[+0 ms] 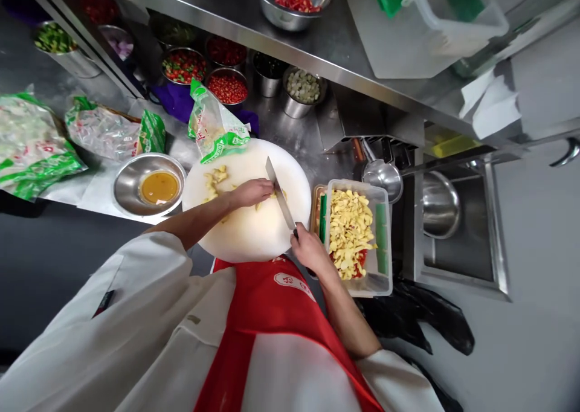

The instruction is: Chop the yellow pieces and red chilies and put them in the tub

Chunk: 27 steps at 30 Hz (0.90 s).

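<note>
A round white cutting board [254,237] lies before me. My right hand [312,252] is closed around the black handle of a kitchen knife [281,199], whose blade points away over the board. Against the blade's left side, my left hand [254,193] presses down with curled fingers on a piece of ginger that it mostly hides. Small pale slices show around the fingers and by the blade. More knobbly ginger [216,177] lies on the board's left part. To the right, a clear plastic container [382,279] holds many sliced ginger pieces [348,225] with some red beneath.
A green-and-white plastic bag [217,128] touches the board's far edge. At left stand a steel bowl [124,185] of brown liquid and more bags [115,131]. Several metal tubs of chopped vegetables sit under a steel shelf [208,16]. A ladle [384,179] and sink [462,255] are right.
</note>
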Available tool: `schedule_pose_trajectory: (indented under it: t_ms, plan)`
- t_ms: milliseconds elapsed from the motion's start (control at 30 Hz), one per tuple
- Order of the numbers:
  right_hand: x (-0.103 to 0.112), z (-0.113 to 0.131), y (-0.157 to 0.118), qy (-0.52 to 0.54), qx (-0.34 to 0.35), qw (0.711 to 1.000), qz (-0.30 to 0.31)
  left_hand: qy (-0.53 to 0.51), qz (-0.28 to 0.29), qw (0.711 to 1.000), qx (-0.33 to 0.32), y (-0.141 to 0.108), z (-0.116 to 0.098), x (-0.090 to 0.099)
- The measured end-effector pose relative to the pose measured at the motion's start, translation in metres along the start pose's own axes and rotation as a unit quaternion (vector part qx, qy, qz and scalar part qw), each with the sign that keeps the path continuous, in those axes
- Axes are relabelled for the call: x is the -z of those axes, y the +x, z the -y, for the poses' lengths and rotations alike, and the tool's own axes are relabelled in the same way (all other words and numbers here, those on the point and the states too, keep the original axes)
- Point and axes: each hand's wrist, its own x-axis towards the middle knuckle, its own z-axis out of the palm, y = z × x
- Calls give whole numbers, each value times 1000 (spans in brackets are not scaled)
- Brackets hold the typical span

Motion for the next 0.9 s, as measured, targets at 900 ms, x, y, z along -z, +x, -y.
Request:
schedule_pose_trajectory:
  t_ms: [900]
  plan:
    - [-7,0,3,70,-12,997,-9,10,-33,999,17,-3,2,-9]
